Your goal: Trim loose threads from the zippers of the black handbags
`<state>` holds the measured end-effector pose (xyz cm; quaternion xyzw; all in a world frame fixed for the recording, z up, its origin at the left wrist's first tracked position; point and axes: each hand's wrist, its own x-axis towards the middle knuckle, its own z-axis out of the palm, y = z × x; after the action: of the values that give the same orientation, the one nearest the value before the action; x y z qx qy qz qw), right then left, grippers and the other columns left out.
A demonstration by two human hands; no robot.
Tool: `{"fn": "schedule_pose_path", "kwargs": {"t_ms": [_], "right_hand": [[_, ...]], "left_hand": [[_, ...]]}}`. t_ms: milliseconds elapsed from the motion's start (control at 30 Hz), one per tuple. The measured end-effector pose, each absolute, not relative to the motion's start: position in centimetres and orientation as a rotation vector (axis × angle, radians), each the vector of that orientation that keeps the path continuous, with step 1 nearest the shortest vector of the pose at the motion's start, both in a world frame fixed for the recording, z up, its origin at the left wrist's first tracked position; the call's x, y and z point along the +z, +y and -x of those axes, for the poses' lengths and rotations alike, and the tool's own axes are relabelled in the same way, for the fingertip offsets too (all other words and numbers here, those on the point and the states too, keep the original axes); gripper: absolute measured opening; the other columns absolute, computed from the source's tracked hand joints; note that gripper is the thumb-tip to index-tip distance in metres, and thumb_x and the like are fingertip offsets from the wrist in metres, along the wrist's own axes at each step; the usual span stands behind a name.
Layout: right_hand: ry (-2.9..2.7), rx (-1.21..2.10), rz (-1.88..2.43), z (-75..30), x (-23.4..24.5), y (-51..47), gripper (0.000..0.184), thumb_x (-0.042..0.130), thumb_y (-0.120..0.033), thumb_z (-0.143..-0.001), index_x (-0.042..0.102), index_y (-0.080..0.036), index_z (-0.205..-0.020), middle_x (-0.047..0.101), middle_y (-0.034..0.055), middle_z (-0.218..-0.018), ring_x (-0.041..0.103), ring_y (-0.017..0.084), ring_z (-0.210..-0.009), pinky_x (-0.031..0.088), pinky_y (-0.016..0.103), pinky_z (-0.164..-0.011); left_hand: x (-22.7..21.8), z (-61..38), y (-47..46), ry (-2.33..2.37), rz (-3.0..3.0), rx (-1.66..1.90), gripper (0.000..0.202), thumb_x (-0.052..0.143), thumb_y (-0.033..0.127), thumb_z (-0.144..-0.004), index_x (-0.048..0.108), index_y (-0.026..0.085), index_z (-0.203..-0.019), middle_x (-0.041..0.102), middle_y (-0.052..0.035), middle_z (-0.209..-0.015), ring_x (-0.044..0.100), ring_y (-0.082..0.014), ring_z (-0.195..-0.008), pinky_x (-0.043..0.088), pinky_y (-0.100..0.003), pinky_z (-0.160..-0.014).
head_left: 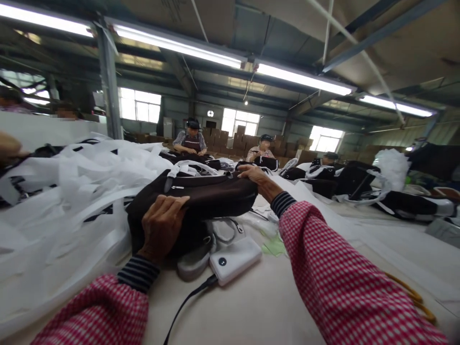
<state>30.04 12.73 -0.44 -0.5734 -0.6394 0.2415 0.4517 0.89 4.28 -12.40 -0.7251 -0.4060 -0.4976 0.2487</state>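
A dark brown handbag (pixel 201 196) with a zip along its top is held up a little above the table in front of me. My left hand (pixel 161 225) grips its near edge, fingers curled over the fabric. My right hand (pixel 257 179) is closed on the bag's far right end. Both arms wear red-and-white checked sleeves with striped cuffs. Under the bag lie a grey object with a metal ring (pixel 215 239) and a white power bank (pixel 235 258) with a black cable (pixel 187 299).
A large heap of white plastic bags (pixel 72 201) fills the table to my left. More dark bags and white wrapping (pixel 359 182) lie to the right. Other people sit working at the far side (pixel 190 139), (pixel 264 146). Yellow cord (pixel 413 294) lies at the right.
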Motion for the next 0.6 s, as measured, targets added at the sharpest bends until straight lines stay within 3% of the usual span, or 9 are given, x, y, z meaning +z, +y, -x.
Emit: {"fn": "schedule_pose_path", "kwargs": {"t_ms": [67, 167, 300, 467, 600], "right_hand": [[-1.556, 0.616, 1.290, -28.4, 2.3, 11.1, 0.042, 0.060, -0.009, -0.072, 0.075, -0.012, -0.111, 0.076, 0.0059, -0.104, 0.066, 0.014, -0.082, 0.053, 0.024, -0.077], [-1.503, 0.567, 1.047, -25.9, 5.5, 7.6, 0.033, 0.059, -0.011, -0.070, 0.079, -0.010, -0.096, 0.075, 0.0042, -0.088, 0.063, 0.013, -0.076, 0.052, 0.025, -0.073], [-1.428, 0.494, 0.857, -23.6, 7.0, 2.1, 0.031, 0.061, -0.016, -0.067, 0.079, -0.014, -0.092, 0.072, 0.0022, -0.080, 0.060, 0.013, -0.069, 0.050, 0.025, -0.065], [-1.462, 0.505, 0.704, -21.9, 5.0, -5.6, 0.028, 0.064, -0.018, -0.073, 0.079, -0.016, -0.097, 0.073, 0.0039, -0.090, 0.062, 0.016, -0.077, 0.051, 0.026, -0.065], [-1.558, 0.438, 0.770, -20.8, 0.5, -12.5, 0.027, 0.066, -0.025, -0.086, 0.079, -0.021, -0.109, 0.072, 0.0042, -0.095, 0.060, 0.014, -0.069, 0.052, 0.026, -0.062]], "left_hand": [[-11.7, 0.1, 4.3, -1.135, 1.865, -1.430, 0.028, 0.053, 0.032, -0.103, 0.073, 0.016, -0.116, 0.076, -0.0108, -0.105, 0.064, -0.0276, -0.100, 0.048, -0.040, -0.091], [-10.9, 1.4, 4.0, -1.136, 1.720, -1.495, 0.026, 0.058, 0.036, -0.100, 0.075, 0.018, -0.109, 0.077, -0.0109, -0.104, 0.066, -0.0294, -0.101, 0.047, -0.042, -0.089], [-9.2, 3.2, 2.8, -1.118, 1.724, -1.471, 0.023, 0.059, 0.034, -0.099, 0.076, 0.019, -0.106, 0.078, -0.0093, -0.103, 0.066, -0.0291, -0.100, 0.048, -0.040, -0.087], [-6.0, 5.2, 0.8, -1.129, 1.735, -1.546, 0.022, 0.060, 0.031, -0.096, 0.076, 0.019, -0.105, 0.078, -0.0084, -0.104, 0.064, -0.0278, -0.104, 0.051, -0.039, -0.094], [-4.7, 6.5, -0.4, -1.120, 1.833, -1.668, 0.023, 0.058, 0.021, -0.088, 0.074, 0.017, -0.104, 0.076, -0.0087, -0.110, 0.066, -0.0246, -0.110, 0.052, -0.038, -0.100]]}}
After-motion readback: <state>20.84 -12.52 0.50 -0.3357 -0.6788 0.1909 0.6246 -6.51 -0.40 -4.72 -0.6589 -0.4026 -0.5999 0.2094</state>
